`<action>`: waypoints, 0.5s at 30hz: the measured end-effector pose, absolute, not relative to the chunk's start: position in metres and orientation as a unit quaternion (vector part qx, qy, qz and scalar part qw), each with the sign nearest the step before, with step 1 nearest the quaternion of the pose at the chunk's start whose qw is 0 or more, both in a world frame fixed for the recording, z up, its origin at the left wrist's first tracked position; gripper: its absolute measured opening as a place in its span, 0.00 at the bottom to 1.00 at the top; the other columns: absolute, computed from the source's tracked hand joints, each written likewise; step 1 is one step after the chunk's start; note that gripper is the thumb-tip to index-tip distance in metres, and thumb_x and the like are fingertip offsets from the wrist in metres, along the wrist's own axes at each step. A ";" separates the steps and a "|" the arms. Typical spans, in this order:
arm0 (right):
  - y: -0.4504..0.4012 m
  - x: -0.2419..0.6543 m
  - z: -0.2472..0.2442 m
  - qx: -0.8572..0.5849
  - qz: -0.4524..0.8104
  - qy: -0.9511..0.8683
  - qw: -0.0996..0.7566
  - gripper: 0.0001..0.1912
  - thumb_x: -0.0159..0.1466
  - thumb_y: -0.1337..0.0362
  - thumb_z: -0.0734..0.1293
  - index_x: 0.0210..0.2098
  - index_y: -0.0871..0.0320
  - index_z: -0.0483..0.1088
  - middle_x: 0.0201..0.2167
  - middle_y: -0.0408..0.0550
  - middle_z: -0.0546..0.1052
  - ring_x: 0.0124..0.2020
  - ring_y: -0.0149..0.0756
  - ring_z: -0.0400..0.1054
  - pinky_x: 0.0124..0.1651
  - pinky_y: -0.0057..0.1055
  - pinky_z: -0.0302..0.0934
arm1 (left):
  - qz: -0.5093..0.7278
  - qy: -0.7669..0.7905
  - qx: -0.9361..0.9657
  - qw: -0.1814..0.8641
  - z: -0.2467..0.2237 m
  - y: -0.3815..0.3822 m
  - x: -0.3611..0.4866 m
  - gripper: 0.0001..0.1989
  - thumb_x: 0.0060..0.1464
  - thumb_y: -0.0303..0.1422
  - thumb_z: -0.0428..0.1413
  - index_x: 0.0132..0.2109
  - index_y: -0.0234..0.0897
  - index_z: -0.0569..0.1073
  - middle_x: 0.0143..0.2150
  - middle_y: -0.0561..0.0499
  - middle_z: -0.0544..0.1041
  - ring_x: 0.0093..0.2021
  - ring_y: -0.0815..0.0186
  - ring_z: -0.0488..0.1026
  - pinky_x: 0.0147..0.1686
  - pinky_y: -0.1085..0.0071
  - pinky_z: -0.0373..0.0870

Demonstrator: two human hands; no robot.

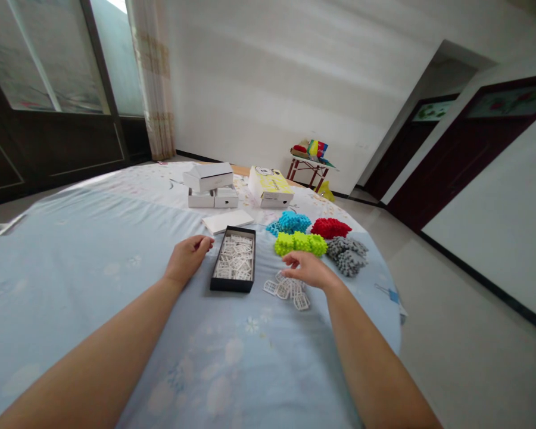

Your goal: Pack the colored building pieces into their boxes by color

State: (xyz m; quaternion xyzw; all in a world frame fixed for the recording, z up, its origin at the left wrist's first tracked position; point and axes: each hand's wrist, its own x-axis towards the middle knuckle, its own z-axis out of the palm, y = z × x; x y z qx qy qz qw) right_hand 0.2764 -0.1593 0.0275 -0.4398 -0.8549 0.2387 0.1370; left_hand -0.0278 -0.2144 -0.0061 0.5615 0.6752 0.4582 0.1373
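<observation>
A black-rimmed box stands on the table in front of me, filled with white lattice-like plastic pieces. My left hand rests just left of this box, fingers curled in and nothing visible sticking out of them. To the right of the box, my right hand hovers over a small loose pile of white window-shaped pieces, with its thumb and fingers apart. The hand covers part of that pile. Just beyond it lies a lime-green clump of knobby pieces.
Blue, red and grey clumps lie on the right. Behind the black box are a white lid, stacked white boxes and a yellow-white box. A pale-blue floral cloth covers the round table.
</observation>
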 end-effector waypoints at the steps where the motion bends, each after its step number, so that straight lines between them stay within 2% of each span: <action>1: -0.160 0.282 0.025 -0.445 0.225 -0.858 0.122 0.21 0.50 0.57 0.69 0.41 0.60 0.70 0.37 0.50 0.74 0.36 0.35 0.67 0.40 0.33 0.61 | 0.456 0.677 0.562 0.135 -0.006 -0.214 -0.028 0.19 0.50 0.43 0.44 0.33 0.36 0.75 0.30 0.50 0.78 0.33 0.63 0.73 0.35 0.72 0.66; 5: -0.165 0.299 0.020 -0.455 0.194 -0.866 0.071 0.29 0.46 0.53 0.71 0.45 0.60 0.68 0.41 0.52 0.71 0.42 0.40 0.64 0.46 0.35 0.58 | 0.453 0.682 0.560 0.127 -0.005 -0.215 -0.028 0.19 0.50 0.43 0.45 0.33 0.36 0.75 0.30 0.50 0.78 0.33 0.63 0.73 0.35 0.72 0.66; 9: -0.167 0.306 0.018 -0.442 0.197 -0.874 0.040 0.35 0.42 0.51 0.73 0.47 0.59 0.67 0.42 0.52 0.69 0.43 0.41 0.63 0.46 0.35 0.57 | 0.448 0.683 0.563 0.124 -0.006 -0.216 -0.029 0.19 0.50 0.43 0.44 0.34 0.37 0.75 0.30 0.50 0.78 0.34 0.63 0.73 0.36 0.72 0.66; 15: -0.165 0.302 0.015 -0.437 0.202 -0.876 0.031 0.32 0.42 0.53 0.73 0.45 0.60 0.68 0.37 0.49 0.69 0.38 0.37 0.63 0.41 0.31 0.58 | 0.440 0.685 0.566 0.128 -0.008 -0.215 -0.031 0.19 0.50 0.44 0.44 0.34 0.37 0.74 0.32 0.49 0.78 0.35 0.63 0.73 0.36 0.71 0.66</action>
